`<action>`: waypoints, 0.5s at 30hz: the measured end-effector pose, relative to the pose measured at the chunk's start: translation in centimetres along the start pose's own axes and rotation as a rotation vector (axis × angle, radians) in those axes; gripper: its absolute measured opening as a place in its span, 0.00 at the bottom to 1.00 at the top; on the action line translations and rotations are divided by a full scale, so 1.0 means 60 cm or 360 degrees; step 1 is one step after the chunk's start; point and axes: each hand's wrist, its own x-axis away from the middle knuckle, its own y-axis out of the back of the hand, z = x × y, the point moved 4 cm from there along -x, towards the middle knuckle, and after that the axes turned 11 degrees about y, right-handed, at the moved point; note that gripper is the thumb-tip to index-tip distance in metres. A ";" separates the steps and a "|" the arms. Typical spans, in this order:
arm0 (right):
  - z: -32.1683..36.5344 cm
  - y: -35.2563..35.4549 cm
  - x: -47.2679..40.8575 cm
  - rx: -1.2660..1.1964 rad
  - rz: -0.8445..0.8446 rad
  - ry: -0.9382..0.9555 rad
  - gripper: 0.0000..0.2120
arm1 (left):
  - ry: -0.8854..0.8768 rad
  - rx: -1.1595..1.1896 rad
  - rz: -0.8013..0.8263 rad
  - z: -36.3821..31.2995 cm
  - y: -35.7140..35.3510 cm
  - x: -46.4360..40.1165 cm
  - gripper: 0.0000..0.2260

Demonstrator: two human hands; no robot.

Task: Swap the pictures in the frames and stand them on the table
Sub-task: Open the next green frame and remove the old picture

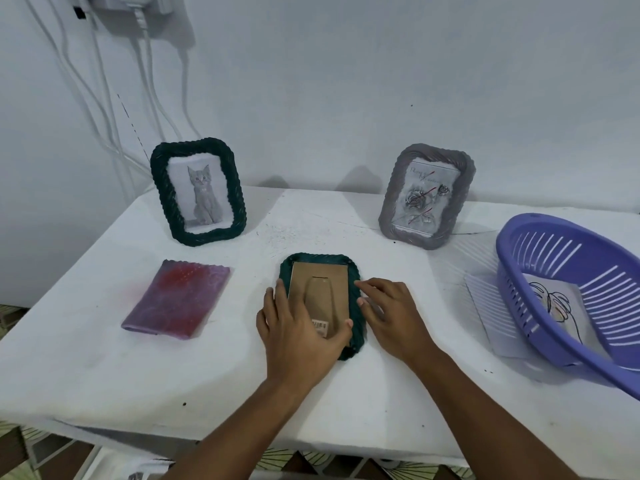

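Observation:
A dark green frame (320, 271) lies face down in the middle of the table, its brown cardboard back (320, 292) with a folded stand facing up. My left hand (298, 330) rests flat on the lower left of that back, thumb reaching across to the frame's right edge. My right hand (391, 313) touches the frame's right rim with its fingertips. A second green frame with a cat picture (199, 190) stands at the back left. A grey frame with a rose picture (427, 195) stands at the back right.
A folded purple and red cloth (176, 299) lies left of the face-down frame. A purple plastic basket (571, 292) on the right holds a sheet with a line drawing (557, 306). White cables (104, 109) hang down the wall at the back left. The white-covered table (104, 375) ends close in front.

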 end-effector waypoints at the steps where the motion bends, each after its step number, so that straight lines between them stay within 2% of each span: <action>1: 0.001 0.000 0.000 0.0011 -0.0003 0.0016 0.20 | 0.0017 -0.0010 -0.0006 0.000 -0.003 0.002 0.44; 15: 0.006 0.000 -0.001 0.0137 0.0089 0.0061 0.24 | 0.0196 0.0117 -0.0198 0.001 -0.015 0.011 0.27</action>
